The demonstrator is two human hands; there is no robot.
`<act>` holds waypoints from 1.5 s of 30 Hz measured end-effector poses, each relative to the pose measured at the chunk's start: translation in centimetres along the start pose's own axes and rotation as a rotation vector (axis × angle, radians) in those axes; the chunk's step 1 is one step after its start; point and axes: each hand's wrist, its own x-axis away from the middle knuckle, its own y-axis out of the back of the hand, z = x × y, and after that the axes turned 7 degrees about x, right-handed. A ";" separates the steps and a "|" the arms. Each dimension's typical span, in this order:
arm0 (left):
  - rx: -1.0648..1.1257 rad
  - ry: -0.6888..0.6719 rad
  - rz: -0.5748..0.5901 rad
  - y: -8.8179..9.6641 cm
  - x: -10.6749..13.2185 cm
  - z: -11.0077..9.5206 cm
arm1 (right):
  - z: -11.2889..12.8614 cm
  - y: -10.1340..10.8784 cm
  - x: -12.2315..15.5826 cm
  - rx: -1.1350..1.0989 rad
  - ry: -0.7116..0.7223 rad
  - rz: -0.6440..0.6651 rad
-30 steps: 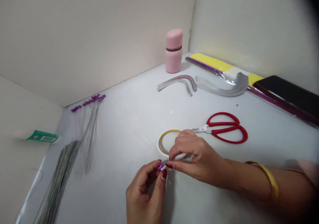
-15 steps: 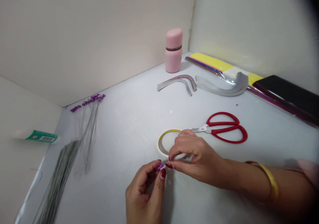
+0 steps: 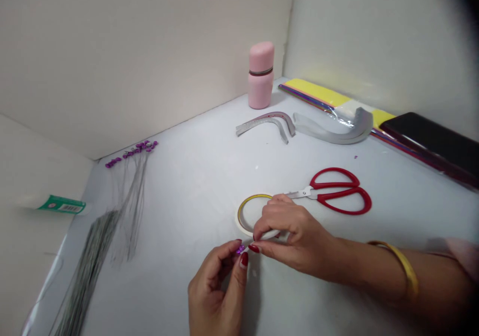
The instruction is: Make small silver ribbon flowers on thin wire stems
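My left hand (image 3: 215, 291) is low in the middle of the view, its fingertips pinched round a tiny shiny purple piece (image 3: 240, 249). My right hand (image 3: 290, 236) comes in from the right and grips the near edge of a thin white tape roll (image 3: 244, 213) that rests on the grey table, its fingertips almost touching the purple piece. Red-handled scissors (image 3: 337, 192) lie shut just behind the right hand. A gold bangle (image 3: 406, 268) sits on the right forearm.
A pink flask (image 3: 261, 76) stands in the far corner. Curved silver strips (image 3: 267, 122) and a thicker grey bundle (image 3: 342, 129) lie behind the scissors. Coloured sheets (image 3: 318, 92) and a dark slab (image 3: 430, 141) line the right wall. Thin wires with purple tips (image 3: 129, 186) lie left.
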 end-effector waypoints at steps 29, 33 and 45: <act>0.028 0.043 -0.019 -0.1 -0.3 -0.1 | -0.4 0.0 0.0 0.025 -0.009 0.061; -0.004 0.043 -0.013 0.2 -0.7 0.2 | -1.0 -0.2 0.1 0.090 0.023 0.148; -0.239 -0.054 -0.011 0.3 -0.7 -0.3 | -4.4 7.6 2.7 0.705 -0.138 0.062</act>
